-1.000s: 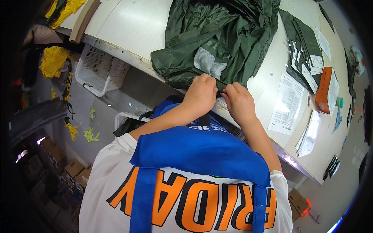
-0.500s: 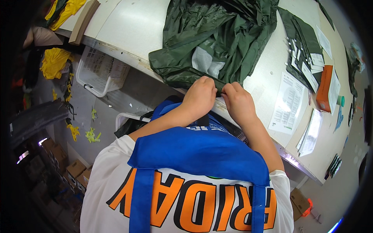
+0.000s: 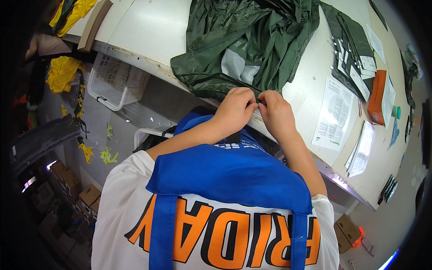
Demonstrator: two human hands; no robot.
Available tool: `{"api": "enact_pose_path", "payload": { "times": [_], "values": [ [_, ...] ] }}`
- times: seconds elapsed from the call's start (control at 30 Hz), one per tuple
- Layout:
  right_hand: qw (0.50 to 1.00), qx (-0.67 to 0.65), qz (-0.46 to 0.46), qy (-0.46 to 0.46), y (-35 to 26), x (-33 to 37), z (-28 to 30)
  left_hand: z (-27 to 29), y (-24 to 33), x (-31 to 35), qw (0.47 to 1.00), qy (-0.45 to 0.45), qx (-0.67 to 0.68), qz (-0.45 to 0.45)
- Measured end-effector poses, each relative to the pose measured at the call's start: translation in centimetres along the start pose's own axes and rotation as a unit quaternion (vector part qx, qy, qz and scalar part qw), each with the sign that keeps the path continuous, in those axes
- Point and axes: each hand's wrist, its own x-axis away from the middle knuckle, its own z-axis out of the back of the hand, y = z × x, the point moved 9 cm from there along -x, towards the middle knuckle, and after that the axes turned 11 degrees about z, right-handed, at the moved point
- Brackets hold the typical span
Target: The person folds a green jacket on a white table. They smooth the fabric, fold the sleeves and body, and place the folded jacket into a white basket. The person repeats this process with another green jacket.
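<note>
A dark green garment (image 3: 215,40) of thin, shiny fabric lies crumpled on the white table, its near part reaching the front edge. A pale grey mesh patch (image 3: 234,67) shows among its folds. At the near hem, my left hand (image 3: 236,108) is closed, thumb and fingers pinching the fabric. Right beside it my right hand (image 3: 276,111) pinches the same edge, fingertips almost touching the left ones. The exact bit of cloth between the fingertips is mostly hidden.
On the table's right lie a printed sheet (image 3: 333,112), an orange box (image 3: 377,96), folded green pieces with white tags (image 3: 348,54) and loose papers (image 3: 361,148). A white plastic basket (image 3: 118,83) sits below the table at left. Yellow fabric (image 3: 64,74) hangs at far left.
My hands have drawn closer together along the hem, the left shifting slightly right. The garment's near edge has shifted a little with them.
</note>
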Motion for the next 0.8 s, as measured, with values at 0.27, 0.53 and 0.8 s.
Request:
{"api": "enact_pose_path", "payload": {
  "times": [0.27,0.53,0.8],
  "values": [
    [0.999,0.019,0.006,-0.032,0.2,0.8,0.3,-0.8,-1.1,0.3,0.999,0.019,-0.044,0.013],
    [0.999,0.012,-0.012,-0.046,0.2,0.8,0.0,-0.3,-1.7,0.4,0.993,-0.005,-0.115,0.034],
    [0.992,0.098,0.028,0.068,3.8,0.3,6.0,0.6,-1.5,-4.1,0.970,-0.074,-0.231,0.023]
  ]
}}
